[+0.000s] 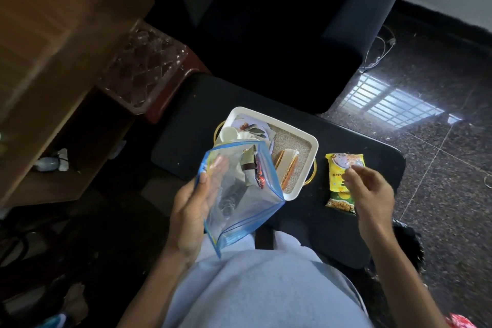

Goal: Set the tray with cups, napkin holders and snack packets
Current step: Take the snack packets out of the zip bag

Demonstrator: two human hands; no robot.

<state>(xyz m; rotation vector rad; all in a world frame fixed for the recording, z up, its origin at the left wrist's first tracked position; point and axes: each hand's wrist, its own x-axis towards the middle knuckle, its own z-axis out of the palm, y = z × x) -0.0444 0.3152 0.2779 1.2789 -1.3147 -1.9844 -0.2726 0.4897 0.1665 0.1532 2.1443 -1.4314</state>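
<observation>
A white tray point(308, 141) with gold handles and a burlap floor sits on a black cushioned bench point(202, 104). In its far left corner lie a white cup point(229, 133) on its side and patterned paper. A gold napkin holder point(287, 168) with white napkins stands near the tray's front. My left hand point(191, 210) grips a clear zip bag point(239, 194) with blue edges; dark snack packets point(253, 168) show inside it. A yellow snack packet point(342, 178) lies on the bench right of the tray. My right hand point(372, 192) hovers over it, fingers loosely curled, holding nothing I can see.
A dark sofa point(266, 21) stands behind the bench. A clear faceted plastic box point(143, 66) rests on a brown stand to the left, beside a wooden cabinet point(53, 34). Speckled stone floor point(439, 141) lies to the right, with a white cable near the sofa.
</observation>
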